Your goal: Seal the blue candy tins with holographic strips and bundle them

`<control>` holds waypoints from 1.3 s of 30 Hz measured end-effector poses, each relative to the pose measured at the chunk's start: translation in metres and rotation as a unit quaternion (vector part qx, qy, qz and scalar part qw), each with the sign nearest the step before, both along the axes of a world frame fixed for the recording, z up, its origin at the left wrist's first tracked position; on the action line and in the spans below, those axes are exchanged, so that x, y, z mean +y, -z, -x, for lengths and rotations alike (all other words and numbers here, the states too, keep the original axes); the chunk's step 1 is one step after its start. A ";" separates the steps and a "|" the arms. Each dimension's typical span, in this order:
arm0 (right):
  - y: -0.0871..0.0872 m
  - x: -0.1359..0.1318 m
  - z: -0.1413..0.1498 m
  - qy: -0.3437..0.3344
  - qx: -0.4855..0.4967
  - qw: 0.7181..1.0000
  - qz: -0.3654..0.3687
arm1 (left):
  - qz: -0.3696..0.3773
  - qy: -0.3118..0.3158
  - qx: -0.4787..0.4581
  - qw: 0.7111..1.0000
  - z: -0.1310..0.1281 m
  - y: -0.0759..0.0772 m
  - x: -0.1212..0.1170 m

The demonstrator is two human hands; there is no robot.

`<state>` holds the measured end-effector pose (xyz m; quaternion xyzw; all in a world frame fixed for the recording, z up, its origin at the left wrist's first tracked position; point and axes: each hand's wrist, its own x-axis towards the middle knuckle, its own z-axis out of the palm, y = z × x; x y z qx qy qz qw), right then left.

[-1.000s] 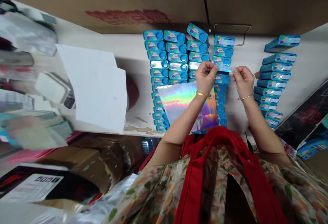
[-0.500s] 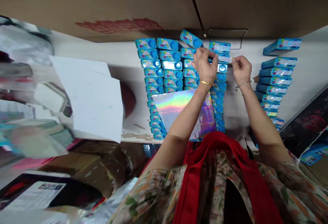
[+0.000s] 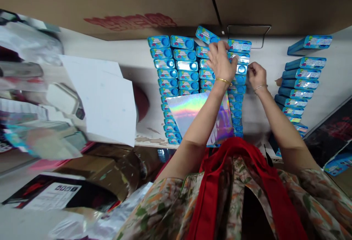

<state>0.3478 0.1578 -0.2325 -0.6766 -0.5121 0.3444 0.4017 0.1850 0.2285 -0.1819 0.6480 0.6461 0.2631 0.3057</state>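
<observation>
Head view: the shiny strip [image 3: 243, 59], stretched earlier, is apparently laid on a box [image 3: 233, 54], fingers of the left hand [image 3: 222, 64] being spread, those of the right hand [image 3: 257, 76] narrowed, any content not discernible.

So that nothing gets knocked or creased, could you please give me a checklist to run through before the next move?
1. Strip lying flat: cannot tell; it is too small and shiny to judge.
2. Left hand clear of the strip: not ok; its thumb is right at the strip's left end.
3. Right hand empty: cannot tell; its fingertips are curled together.
4. Columns straight: not ok; the third column's top box sits askew.
5. Sheet clear of the left forearm: cannot tell; the forearm crosses over it.
6. Far-right row apart from the columns: ok.
</observation>
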 end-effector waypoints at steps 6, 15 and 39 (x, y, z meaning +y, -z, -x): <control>-0.052 -0.032 0.022 0.001 -0.112 0.993 -0.033 | -0.008 0.170 0.065 0.983 0.078 -0.047 -0.037; -0.085 -0.044 0.082 -0.204 -0.211 0.956 0.014 | 0.021 0.241 0.135 0.961 0.122 -0.057 -0.083; -0.107 -0.060 0.072 -0.042 0.011 0.999 0.018 | 0.024 -0.055 -0.248 0.967 0.078 -0.108 -0.122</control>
